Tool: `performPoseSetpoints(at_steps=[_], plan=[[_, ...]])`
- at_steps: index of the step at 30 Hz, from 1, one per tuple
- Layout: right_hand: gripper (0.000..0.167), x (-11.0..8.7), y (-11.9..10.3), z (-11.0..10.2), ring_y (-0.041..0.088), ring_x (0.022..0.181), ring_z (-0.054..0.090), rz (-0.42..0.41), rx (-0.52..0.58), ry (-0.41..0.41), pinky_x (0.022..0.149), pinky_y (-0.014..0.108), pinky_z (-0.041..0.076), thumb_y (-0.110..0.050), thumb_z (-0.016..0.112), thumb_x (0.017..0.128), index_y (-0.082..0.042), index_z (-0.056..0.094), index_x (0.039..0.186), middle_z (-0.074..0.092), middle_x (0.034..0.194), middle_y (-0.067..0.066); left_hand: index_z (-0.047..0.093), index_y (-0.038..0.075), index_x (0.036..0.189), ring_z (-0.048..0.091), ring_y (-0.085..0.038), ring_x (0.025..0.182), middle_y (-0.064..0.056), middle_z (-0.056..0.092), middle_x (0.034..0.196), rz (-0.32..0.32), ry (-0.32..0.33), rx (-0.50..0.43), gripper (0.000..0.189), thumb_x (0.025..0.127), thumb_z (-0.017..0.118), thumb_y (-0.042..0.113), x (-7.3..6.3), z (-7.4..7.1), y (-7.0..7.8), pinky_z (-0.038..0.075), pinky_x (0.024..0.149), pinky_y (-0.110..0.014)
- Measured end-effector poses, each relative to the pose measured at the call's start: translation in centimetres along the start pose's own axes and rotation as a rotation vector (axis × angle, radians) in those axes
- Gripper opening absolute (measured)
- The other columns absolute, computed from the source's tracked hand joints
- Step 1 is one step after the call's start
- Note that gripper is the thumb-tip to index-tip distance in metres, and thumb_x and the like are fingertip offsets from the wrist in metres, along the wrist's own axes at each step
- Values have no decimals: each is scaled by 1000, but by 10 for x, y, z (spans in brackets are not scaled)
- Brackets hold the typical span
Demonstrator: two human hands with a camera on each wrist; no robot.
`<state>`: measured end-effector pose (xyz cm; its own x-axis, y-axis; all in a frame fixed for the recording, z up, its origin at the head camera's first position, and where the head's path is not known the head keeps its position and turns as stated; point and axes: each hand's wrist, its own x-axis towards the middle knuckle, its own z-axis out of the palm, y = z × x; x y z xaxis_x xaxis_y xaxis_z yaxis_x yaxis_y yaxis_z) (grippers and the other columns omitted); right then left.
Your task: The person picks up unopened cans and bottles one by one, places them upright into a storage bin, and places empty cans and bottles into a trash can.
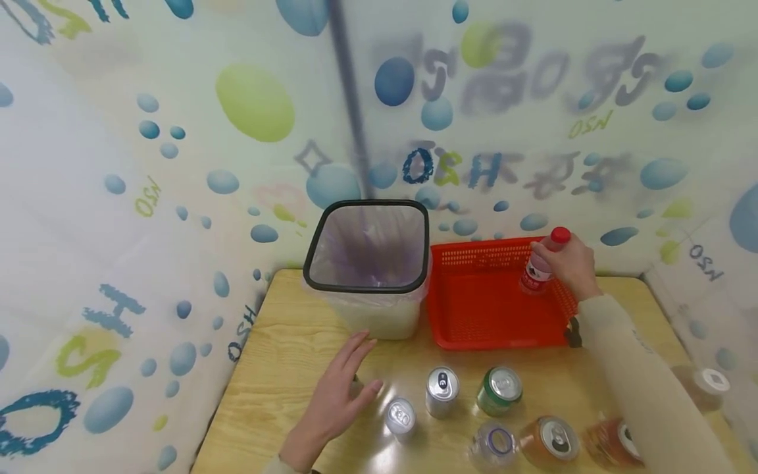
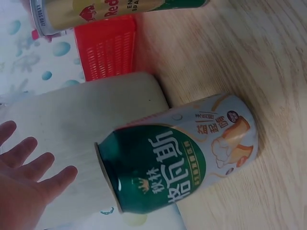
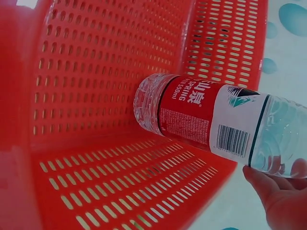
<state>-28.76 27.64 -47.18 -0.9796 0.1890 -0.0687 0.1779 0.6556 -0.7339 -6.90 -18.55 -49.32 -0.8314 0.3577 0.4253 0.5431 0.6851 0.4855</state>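
Note:
My right hand (image 1: 573,264) grips a clear plastic water bottle (image 1: 537,268) by its upper part, just below the red cap. The bottle stands upright, slightly tilted, inside the red basket (image 1: 435,309) toward its back right. In the right wrist view its red and white label (image 3: 192,112) shows, with the base at the basket floor. My left hand (image 1: 334,398) hovers over the table in front of the bin, fingers spread and holding nothing. A green and white drink can (image 2: 177,153) stands close to it, mostly hidden under the hand in the head view.
A bin (image 1: 379,316) lined with a plastic bag stands left of the basket. Along the table front are a silver can (image 1: 442,393), a smaller can (image 1: 401,417), a green can (image 1: 499,392), an orange can (image 1: 547,442) and a capless bottle (image 1: 493,447). A patterned curtain (image 1: 249,197) hangs behind.

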Motion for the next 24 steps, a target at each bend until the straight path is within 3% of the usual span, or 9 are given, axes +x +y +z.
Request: performPoseSetpoints(at_steps=[8,13,16,20,24], plan=[[72,-1,3,-9,53,122,49,-13,-13,-75,101,66,48,-48,66,99,5,41,140,53,133,31,53,9,148,47,-37,142,-13,48,156,19,18,18,60,99,58,42,8,6,7,50,99,-63],[93,-7,3,-22,55,134,40,-61,6,-189,105,68,43,-50,68,98,5,21,156,38,150,35,53,7,148,45,-40,142,-15,47,157,-1,-1,-6,60,96,65,33,7,8,8,47,103,-63],[92,-14,6,-34,59,141,30,-115,-34,-227,108,72,36,-43,61,103,7,10,161,26,159,37,53,6,148,45,-41,142,-15,47,157,-17,-6,-16,60,95,67,30,6,8,8,46,105,-62],[68,-21,18,-44,62,136,34,-140,-187,-217,108,73,34,-30,42,108,17,23,154,30,154,43,55,6,147,46,-40,142,-14,48,156,-33,2,-24,59,95,68,30,5,8,8,46,105,-61],[55,-29,37,-45,57,112,55,-131,-371,-252,99,69,46,-24,39,107,22,43,137,55,123,42,53,7,150,44,-38,144,-14,47,158,-48,-14,-59,60,96,66,31,7,9,8,44,107,-61]])
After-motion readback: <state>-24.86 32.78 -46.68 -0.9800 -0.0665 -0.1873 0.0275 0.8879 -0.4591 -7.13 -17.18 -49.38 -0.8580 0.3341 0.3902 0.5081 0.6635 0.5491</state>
